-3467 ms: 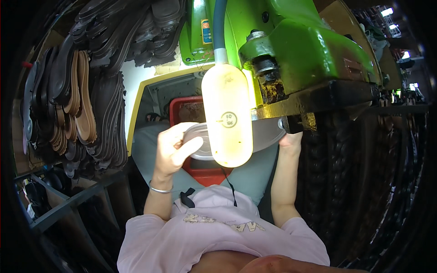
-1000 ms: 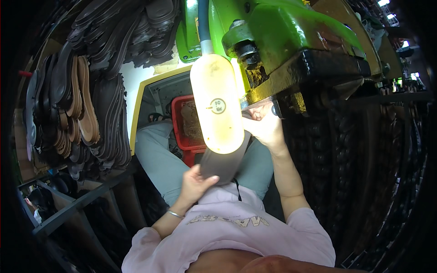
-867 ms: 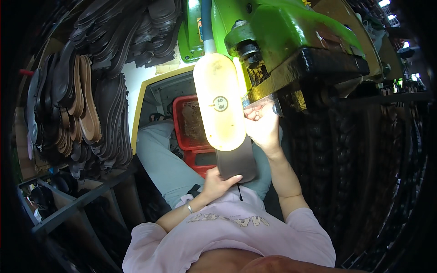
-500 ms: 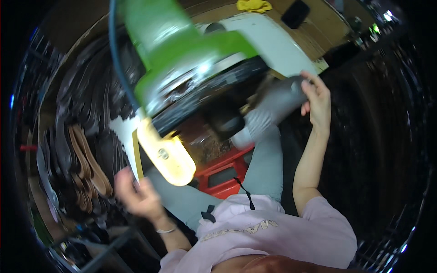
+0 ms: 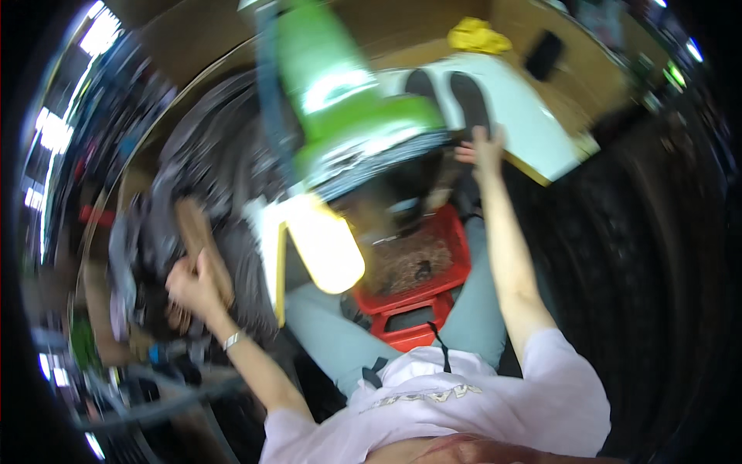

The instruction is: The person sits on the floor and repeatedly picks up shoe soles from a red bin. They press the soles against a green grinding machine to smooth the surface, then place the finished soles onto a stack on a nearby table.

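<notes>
My left hand (image 5: 195,288) is at the pile on the left, against tan shoe soles (image 5: 202,240). Its fingers are curled in, and what they hold, if anything, is hidden. My right hand (image 5: 485,158) reaches forward with its fingers apart and nothing in it. Just beyond its fingertips lies a dark grey shoe sole (image 5: 469,97) on the white tabletop (image 5: 519,100), with a second dark sole (image 5: 420,85) beside it. Between my arms stands a green machine (image 5: 371,116) with a dark underside and a lit yellowish lamp (image 5: 325,243), both smeared by motion.
Under the machine, between my knees, a red bin (image 5: 457,259) holds brown scraps. Heaps of dark soles (image 5: 224,155) fill the left side. A yellow cloth (image 5: 479,35) and a black phone-like slab (image 5: 544,56) lie on cardboard at the back. Dark stacked pieces (image 5: 618,232) stand at right.
My right hand has let go of the grey sole, and two soles now show on the white tabletop. My left hand has moved out to the tan soles and curled its fingers.
</notes>
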Tool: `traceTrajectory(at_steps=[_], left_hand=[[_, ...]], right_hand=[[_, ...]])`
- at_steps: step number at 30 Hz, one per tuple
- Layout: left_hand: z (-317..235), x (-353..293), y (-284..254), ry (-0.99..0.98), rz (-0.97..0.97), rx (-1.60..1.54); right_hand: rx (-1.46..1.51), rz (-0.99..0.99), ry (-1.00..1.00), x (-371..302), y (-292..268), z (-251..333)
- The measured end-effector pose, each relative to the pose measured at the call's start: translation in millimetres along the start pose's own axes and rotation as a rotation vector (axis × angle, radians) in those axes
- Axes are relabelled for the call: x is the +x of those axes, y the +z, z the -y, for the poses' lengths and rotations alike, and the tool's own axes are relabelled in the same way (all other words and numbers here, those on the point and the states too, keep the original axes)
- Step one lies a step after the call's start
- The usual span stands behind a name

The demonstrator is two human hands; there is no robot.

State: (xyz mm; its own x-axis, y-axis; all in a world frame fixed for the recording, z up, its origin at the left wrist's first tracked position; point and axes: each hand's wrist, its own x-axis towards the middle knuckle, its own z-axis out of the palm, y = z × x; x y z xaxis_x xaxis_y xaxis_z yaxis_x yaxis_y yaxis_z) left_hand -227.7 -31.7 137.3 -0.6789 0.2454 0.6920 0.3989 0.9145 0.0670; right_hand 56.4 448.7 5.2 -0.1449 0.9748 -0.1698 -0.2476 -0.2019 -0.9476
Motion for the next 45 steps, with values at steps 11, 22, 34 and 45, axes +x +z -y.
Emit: traceTrajectory(at_steps=[11,22,34,45], left_hand=[[23.8,-6.8,-80.3,-0.077,-0.221,-0.393],[-100.8,-116.5,-69.3,0.472,0.706,-1.839],[-253.3,-167.5,-64.5,-0.213,1.251,-1.626],[-231.7,-174.6,-55.2,-0.302,1.0,-1.643]], right_hand=[[-0.333,0.137,-0.075,-114.4,-47.0,-50.5],[0.334,0.724,0.79,-261.6,-54.7,-21.1],[0.154,0.41,0.534,-323.3,-123.5,-26.0],[-0.011,0.435,0.352,-297.0,-148.7,-3.4]])
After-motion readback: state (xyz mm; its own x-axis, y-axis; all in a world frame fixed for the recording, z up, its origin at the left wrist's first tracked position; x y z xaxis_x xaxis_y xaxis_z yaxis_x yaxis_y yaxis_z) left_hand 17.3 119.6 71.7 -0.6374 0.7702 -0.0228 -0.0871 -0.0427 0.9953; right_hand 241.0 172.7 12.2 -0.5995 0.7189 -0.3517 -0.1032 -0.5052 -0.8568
